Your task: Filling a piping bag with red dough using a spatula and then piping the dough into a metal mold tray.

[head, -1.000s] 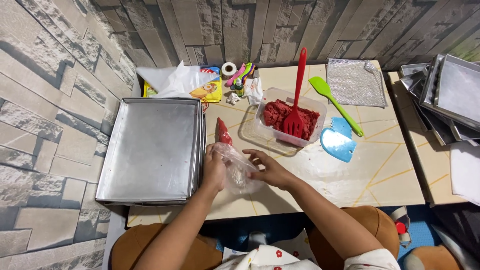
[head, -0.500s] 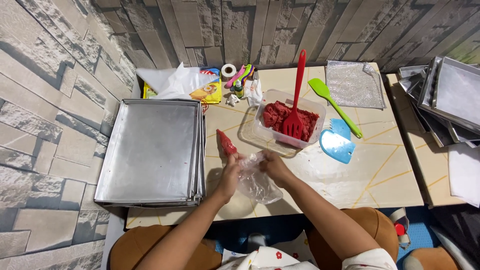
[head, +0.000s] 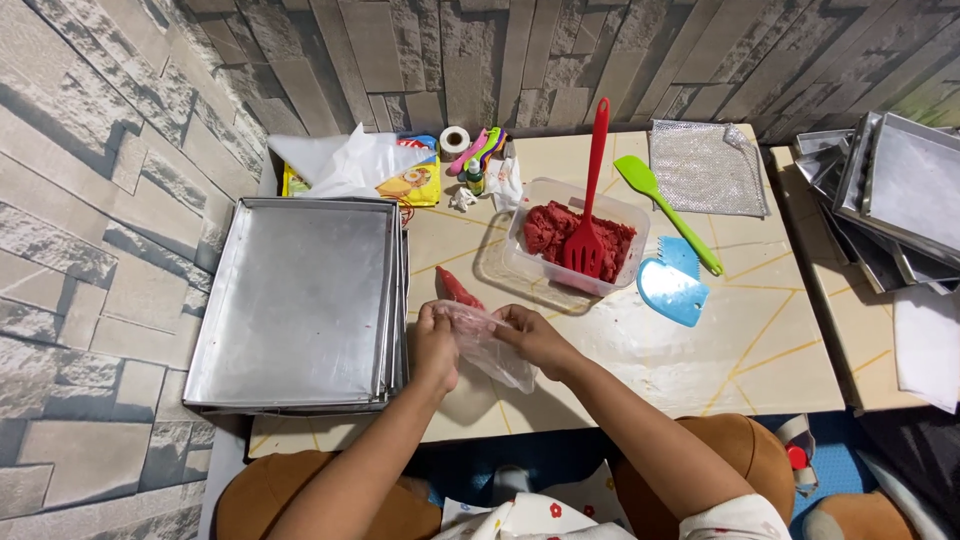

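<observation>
Clear plastic bag (head: 487, 345) pinched between fingers of both hands.

Tray stack (head: 300, 300) left of tub (head: 578, 240); scraper (head: 672, 290) right.

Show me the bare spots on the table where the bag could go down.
Widest free patch: right front of the table, below the blue scraper. Smaller strip between the metal trays and the clear tub. Back edge by the tape roll is crowded. Both hands hold the plastic bag.
</observation>
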